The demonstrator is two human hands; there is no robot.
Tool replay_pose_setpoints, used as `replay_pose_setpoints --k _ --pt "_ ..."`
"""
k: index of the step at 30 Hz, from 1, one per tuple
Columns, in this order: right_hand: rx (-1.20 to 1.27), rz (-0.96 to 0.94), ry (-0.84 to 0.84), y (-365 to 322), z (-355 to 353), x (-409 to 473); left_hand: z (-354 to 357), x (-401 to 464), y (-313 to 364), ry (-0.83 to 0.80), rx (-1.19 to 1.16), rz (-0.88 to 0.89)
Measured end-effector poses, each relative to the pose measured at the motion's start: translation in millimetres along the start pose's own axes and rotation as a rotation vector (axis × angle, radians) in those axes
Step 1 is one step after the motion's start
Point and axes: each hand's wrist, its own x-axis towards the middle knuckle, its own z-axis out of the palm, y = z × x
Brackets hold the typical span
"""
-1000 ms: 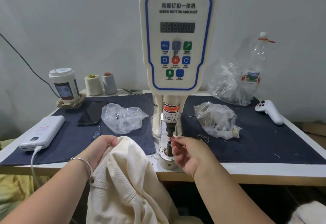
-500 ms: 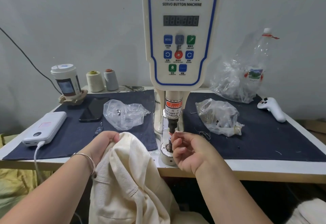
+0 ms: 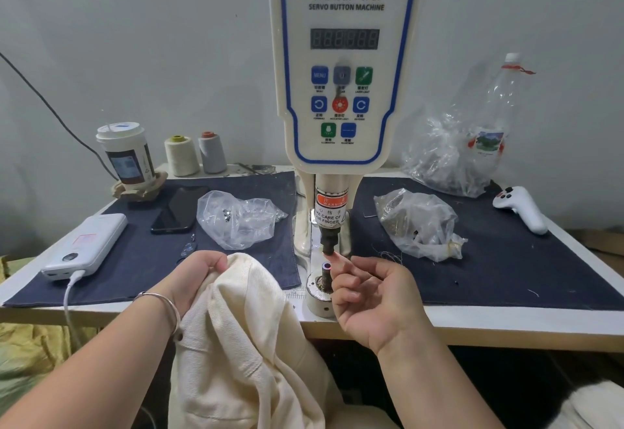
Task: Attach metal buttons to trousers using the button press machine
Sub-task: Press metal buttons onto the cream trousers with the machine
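Press (image 3: 344, 67) upright at table (image 3: 506, 322) centre, upper die (image 3: 329, 242) above lower die (image 3: 326, 271). Trousers (image 3: 243, 344), cream, hang off the front edge left of the dies. My left hand (image 3: 199, 268) grips a bunched fold of them, fingers curled tight. My right hand (image 3: 371, 293) is loosely curled, index fingertip (image 3: 334, 257) up under the upper die; can't tell if a button is there.

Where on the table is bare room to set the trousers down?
Bare: right mat in front of the bag, toward the remote; left mat between power bank and left hand. Crowded: around the press, where the right hand reaches.
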Motion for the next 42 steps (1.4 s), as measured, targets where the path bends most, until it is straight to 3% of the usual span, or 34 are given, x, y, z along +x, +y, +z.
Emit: replay_pose_setpoints --k 8,13,15,17,21,23,34,42 --pt "-0.153 -0.045 -0.069 -6 -22 1 1 -1 0 0.028 0.006 0.001" --pt "-0.320 -0.366 0.155 -41 -50 3 2 -1 0 0.023 -0.008 0.005" --pt "-0.609 -0.668 0.393 -66 -65 6 3 -1 0 0.014 -0.018 0.002" --pt "-1.050 -0.892 0.599 -86 -77 13 4 -1 0 -0.001 -0.021 -0.008" --pt "-1.731 -0.881 0.570 -99 -85 30 3 0 -1 0.005 -0.009 -0.016" --pt "-1.907 -0.828 0.553 -100 -84 35 1 1 -2 0.017 -0.001 -0.007" --pt "-2.095 -0.893 0.497 -102 -83 44 -2 2 -1 0.000 -0.005 -0.008" --pt "-2.060 -0.999 0.452 -104 -93 48 0 1 0 -0.007 -0.003 -0.005"
